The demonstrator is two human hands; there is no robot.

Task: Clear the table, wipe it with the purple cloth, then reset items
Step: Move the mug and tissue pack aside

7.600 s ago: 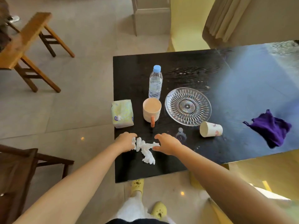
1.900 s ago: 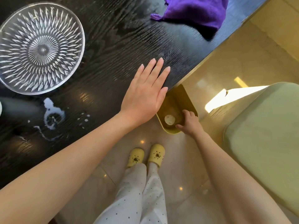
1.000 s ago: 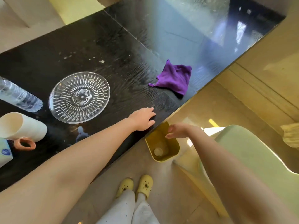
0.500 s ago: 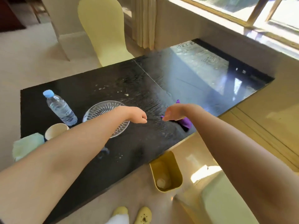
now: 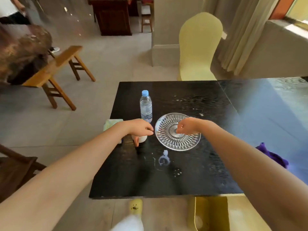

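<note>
On the black table (image 5: 191, 180) stand a water bottle (image 5: 146, 106), a clear glass plate (image 5: 176, 139), a white mug with an orange handle (image 5: 141, 139) and a green tissue pack (image 5: 110, 123). A small white spill (image 5: 164, 160) lies in front of the plate. The purple cloth (image 5: 273, 155) sits at the table's right, partly hidden by my right forearm. My left hand (image 5: 140, 127) hovers over the mug with fingers curled and holds nothing. Over the plate, my right hand (image 5: 187, 126) is loosely curled and empty.
A yellow bin (image 5: 208, 214) with a paper cup inside stands on the floor below the table's near edge. A yellow chair (image 5: 199, 47) is behind the table. A wooden bench (image 5: 55, 70) and a dark chair (image 5: 15, 172) are at the left.
The view has swung back over the table. Both hands have moved left from near the purple cloth to above the mug and the plate.
</note>
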